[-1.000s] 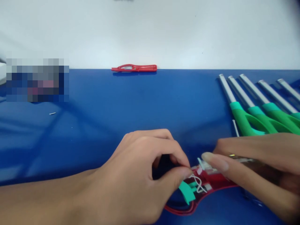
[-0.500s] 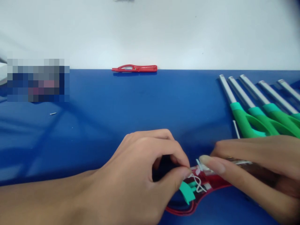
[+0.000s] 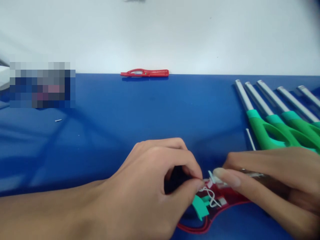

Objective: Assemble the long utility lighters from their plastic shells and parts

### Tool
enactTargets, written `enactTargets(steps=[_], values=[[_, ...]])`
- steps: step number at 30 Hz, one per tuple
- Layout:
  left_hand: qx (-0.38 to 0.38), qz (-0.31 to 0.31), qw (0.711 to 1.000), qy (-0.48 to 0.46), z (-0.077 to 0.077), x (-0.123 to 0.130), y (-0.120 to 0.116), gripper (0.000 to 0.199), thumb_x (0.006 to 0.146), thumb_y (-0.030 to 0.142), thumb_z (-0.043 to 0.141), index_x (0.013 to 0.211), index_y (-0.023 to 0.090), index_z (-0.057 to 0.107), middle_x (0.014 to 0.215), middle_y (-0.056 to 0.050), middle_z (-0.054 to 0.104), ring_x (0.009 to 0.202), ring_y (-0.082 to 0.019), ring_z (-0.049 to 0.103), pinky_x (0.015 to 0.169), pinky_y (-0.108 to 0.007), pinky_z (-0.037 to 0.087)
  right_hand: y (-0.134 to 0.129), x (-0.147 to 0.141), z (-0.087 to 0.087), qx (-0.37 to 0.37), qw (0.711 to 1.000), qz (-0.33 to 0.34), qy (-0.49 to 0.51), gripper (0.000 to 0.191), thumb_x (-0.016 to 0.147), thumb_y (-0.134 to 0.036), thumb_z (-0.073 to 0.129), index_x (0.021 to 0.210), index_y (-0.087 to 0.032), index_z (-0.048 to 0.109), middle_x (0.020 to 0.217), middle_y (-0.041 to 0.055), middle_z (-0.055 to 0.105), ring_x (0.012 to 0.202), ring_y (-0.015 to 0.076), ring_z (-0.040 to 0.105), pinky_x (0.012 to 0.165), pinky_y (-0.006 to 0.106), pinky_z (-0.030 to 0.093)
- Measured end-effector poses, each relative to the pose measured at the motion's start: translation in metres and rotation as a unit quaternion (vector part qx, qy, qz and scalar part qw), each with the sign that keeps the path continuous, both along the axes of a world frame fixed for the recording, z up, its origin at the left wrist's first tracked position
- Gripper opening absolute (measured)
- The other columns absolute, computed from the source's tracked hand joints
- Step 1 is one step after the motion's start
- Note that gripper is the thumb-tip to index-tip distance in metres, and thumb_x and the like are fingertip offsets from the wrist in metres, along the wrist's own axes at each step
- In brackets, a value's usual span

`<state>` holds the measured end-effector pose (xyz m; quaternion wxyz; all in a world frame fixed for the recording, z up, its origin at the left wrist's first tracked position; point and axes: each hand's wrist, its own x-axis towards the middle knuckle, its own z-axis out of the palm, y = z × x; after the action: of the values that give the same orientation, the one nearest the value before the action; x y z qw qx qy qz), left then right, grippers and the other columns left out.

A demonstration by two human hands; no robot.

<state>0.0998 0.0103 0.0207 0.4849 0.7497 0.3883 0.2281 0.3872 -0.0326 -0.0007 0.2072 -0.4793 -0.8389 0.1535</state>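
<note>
In the lower middle lies a red lighter handle shell (image 3: 236, 196), its inside facing up, with a turquoise trigger (image 3: 200, 207) and a thin looped white wire (image 3: 212, 196) in it. My left hand (image 3: 160, 180) pinches thumb and forefinger together at the wire's upper end, beside a small pinkish white piece. Closed around the shell's right part is my right hand (image 3: 272, 186). Its thumb presses a clear plastic part (image 3: 220, 180) with a pale upright tab, which looks like a fuel tank. The fingers and palm hide the rest of the shell.
Several green lighters (image 3: 265, 130) with metal tubes lie at the right. A thin white pin (image 3: 250, 139) is beside them. Another red shell half (image 3: 150, 73) rests at the blue table's (image 3: 140, 106) far edge. Left are a small metal pin (image 3: 58, 120) and a blurred-out patch (image 3: 42, 86).
My right hand and the clear part have shifted very slightly left. The left hand keeps its pinch at the wire. The whole view has moved a little.
</note>
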Motion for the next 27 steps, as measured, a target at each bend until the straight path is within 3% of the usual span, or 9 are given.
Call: enactTargets(steps=[5, 11, 20, 27], values=[[-0.002, -0.004, 1.000, 0.000, 0.000, 0.002, 0.000, 0.023, 0.101, 0.008, 0.077, 0.084, 0.024, 0.083, 0.089, 0.010, 0.078, 0.063, -0.002, 0.057, 0.055, -0.014, 0.045, -0.001, 0.000, 0.000, 0.006, 1.000, -0.018, 0.000, 0.056, 0.133, -0.056, 0.059, 0.083, -0.030, 0.060, 0.062, -0.0052, 0.047, 0.049, 0.0143, 0.045, 0.049, 0.035, 0.036], [0.004, -0.004, 1.000, -0.001, -0.002, 0.001, 0.000, 0.024, 0.099, 0.006, 0.076, 0.085, 0.023, 0.083, 0.089, 0.010, 0.078, 0.063, -0.002, 0.057, 0.055, -0.015, 0.044, 0.001, 0.000, 0.001, -0.019, 1.000, -0.001, 0.012, 0.064, 0.134, -0.056, 0.058, 0.076, -0.028, 0.050, 0.059, -0.0058, 0.040, 0.044, 0.0118, 0.042, 0.044, 0.034, 0.028], [0.008, -0.010, 1.000, -0.009, -0.003, -0.001, 0.000, 0.023, 0.098, 0.007, 0.074, 0.085, 0.024, 0.082, 0.089, 0.009, 0.077, 0.061, -0.003, 0.056, 0.054, -0.016, 0.044, -0.013, 0.007, -0.013, -0.018, 0.999, -0.036, -0.004, 0.057, 0.130, -0.058, 0.061, 0.081, -0.030, 0.052, 0.062, -0.0054, 0.042, 0.047, 0.0158, 0.044, 0.048, 0.039, 0.029], [0.003, -0.009, 1.000, 0.002, -0.001, 0.000, 0.000, 0.023, 0.098, 0.006, 0.074, 0.085, 0.024, 0.082, 0.090, 0.010, 0.077, 0.061, -0.003, 0.055, 0.054, -0.016, 0.043, -0.008, 0.003, -0.006, -0.018, 1.000, -0.021, -0.003, 0.060, 0.131, -0.057, 0.061, 0.079, -0.030, 0.050, 0.061, -0.0055, 0.040, 0.047, 0.0147, 0.042, 0.048, 0.038, 0.028]])
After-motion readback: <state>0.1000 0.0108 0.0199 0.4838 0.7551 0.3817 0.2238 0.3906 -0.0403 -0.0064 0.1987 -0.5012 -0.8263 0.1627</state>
